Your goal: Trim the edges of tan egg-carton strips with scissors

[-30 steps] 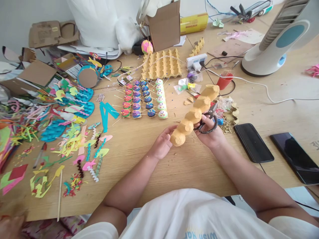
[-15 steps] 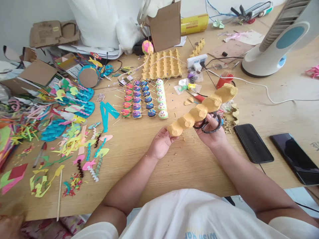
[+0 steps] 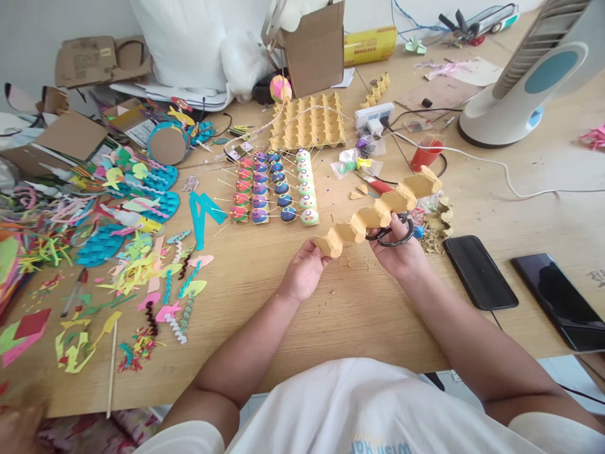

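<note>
The bumpy, yellow-tan pulp egg-carton strip (image 3: 377, 213) looks rough-edged and unpainted, 1 end pinched between the left hand's (image 3: 305, 271) thumb and fingers.

Purple-ringed, pale-green painted cups (image 3: 307, 188); plain tan strip (image 3: 372, 216)

Soft, fairly bright light from a source out of view spreads evenly over the light-brown wooden table (image 3: 265, 328), leaving only faint, diffuse shadows around the tan moulded-pulp egg tray (image 3: 307, 120). Behind and left of the tray, the bulky white plastic bag (image 3: 182, 44) looks pale and low in detail, while a glossy black rectangular phone (image 3: 560, 299), nearer the camera and right of it, carries reflections. Wide-angle stretching tilts the white-and-grey upright fan (image 3: 524, 82) right of the tray, and another person's hand (image 3: 21, 425), far to its near left, is blurred.
</note>
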A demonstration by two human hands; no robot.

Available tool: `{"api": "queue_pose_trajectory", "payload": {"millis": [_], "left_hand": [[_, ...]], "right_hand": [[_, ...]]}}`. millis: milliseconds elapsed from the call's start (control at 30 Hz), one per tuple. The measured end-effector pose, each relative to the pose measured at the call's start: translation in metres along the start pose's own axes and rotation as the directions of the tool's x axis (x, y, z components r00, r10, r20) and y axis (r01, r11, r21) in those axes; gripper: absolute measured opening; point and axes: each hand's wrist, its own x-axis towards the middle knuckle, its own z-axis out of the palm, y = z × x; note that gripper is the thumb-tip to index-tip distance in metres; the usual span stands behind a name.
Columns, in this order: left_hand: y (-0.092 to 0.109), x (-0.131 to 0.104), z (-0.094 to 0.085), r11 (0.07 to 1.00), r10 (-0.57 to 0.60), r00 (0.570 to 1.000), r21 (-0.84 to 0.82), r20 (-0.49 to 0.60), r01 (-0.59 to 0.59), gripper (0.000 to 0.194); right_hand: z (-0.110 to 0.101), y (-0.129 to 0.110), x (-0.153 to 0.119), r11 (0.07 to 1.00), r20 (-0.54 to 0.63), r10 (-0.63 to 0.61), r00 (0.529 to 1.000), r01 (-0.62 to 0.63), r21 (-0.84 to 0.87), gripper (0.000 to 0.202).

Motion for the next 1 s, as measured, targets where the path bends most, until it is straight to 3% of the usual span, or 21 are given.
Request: {"api": "queue_pose_trajectory", "payload": {"millis": [200, 467, 533, 633, 700, 767, 833, 900, 1000], "left_hand": [[-0.001, -0.004, 0.002, 0.997, -0.066, 0.995, 0.052, 0.081, 0.062, 0.052], [-0.001, -0.004, 0.004, 0.998, -0.036, 0.998, 0.05, 0.054, 0.033, 0.042], [-0.003, -0.003, 0.002, 0.996, 0.014, 0.999, 0.082, 0.043, -0.017, 0.039], [-0.006, -0.004, -0.002, 0.973, 0.128, 0.991, 0.191, 0.035, -0.132, 0.038], [-0.008, -0.005, -0.005, 0.931, 0.207, 0.976, 0.293, 0.066, -0.217, 0.04], [-0.009, -0.007, -0.006, 0.876, 0.269, 0.957, 0.385, 0.107, -0.289, 0.039], [-0.009, -0.007, -0.006, 0.82, 0.328, 0.936, 0.452, 0.129, -0.35, 0.037], [-0.009, -0.007, -0.005, 0.768, 0.389, 0.912, 0.5, 0.131, -0.4, 0.035], [-0.008, -0.005, -0.006, 0.723, 0.455, 0.882, 0.528, 0.121, -0.446, 0.033]], "right_hand": [[0.0, -0.003, -0.001, 0.995, 0.042, -0.086, 0.995, 0.088, -0.056, 0.03], [0.011, -0.002, -0.006, 0.998, 0.076, -0.068, 0.995, 0.068, 0.006, 0.035], [0.01, 0.002, -0.003, 0.997, 0.028, -0.069, 0.997, 0.069, -0.016, 0.04], [0.001, 0.008, 0.003, 0.996, -0.134, -0.078, 0.988, 0.071, -0.059, 0.049], [-0.006, 0.01, 0.008, 0.992, -0.232, -0.097, 0.968, 0.076, -0.097, 0.053], [-0.011, 0.008, 0.01, 0.976, -0.254, -0.17, 0.952, 0.127, -0.175, 0.05], [-0.012, 0.003, 0.009, 0.915, -0.195, -0.315, 0.929, 0.243, -0.323, 0.042], [-0.01, -0.002, 0.003, 0.779, -0.03, -0.422, 0.906, 0.346, -0.523, 0.037], [-0.003, -0.005, -0.011, 0.557, 0.238, -0.392, 0.889, 0.435, -0.708, 0.036]]}}
